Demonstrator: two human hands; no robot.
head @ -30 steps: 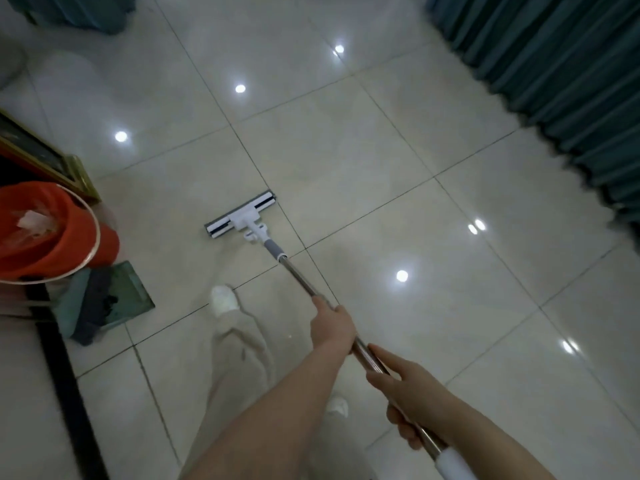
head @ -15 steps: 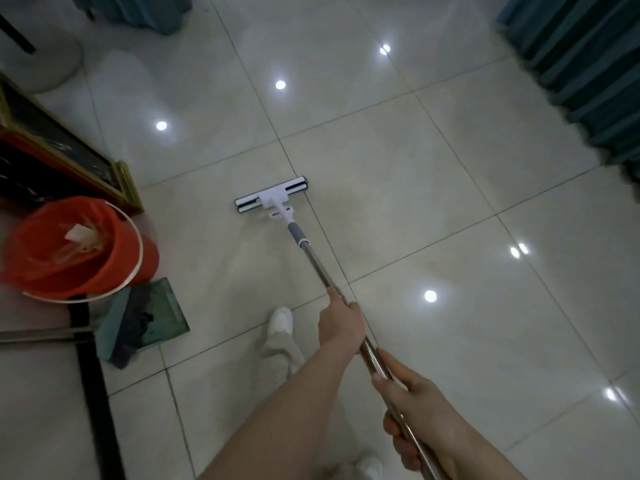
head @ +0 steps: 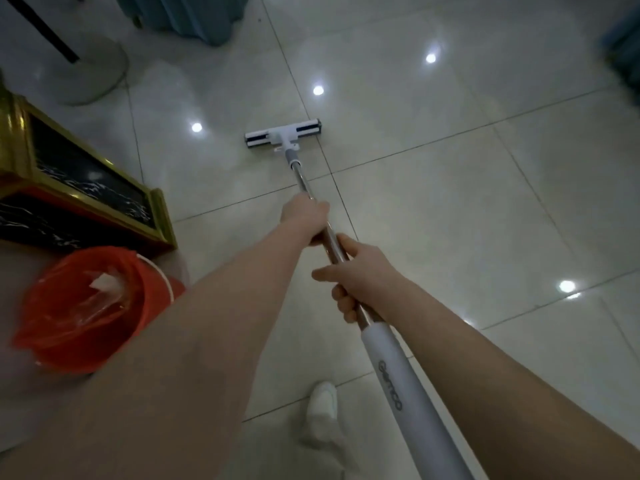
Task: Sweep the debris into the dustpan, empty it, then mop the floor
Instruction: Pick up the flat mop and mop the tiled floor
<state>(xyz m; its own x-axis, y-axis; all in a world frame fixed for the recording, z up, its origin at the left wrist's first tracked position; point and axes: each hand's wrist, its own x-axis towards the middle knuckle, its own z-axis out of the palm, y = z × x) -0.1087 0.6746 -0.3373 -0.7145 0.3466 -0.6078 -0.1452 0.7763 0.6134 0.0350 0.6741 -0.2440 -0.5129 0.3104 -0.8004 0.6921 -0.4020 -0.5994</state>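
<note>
A flat mop with a white and dark head (head: 283, 135) rests on the glossy pale tiled floor (head: 433, 202), its metal pole running back toward me to a white grip (head: 398, 386). My left hand (head: 306, 220) is closed around the pole farther down toward the head. My right hand (head: 360, 275) grips the pole just above the white grip. The dustpan is hidden behind my left forearm.
An orange bucket (head: 86, 306) lined with an orange bag holding scraps stands at lower left. Behind it sits a gold-edged black marble base (head: 79, 192). A round stand base (head: 93, 74) and teal curtains (head: 187, 15) lie at the far left. My white shoe (head: 322, 407) is below.
The mop head has slid forward and away from me as both arms stretched out. The view has shifted, so the bucket sits lower and the dustpan is now covered by my arm.
</note>
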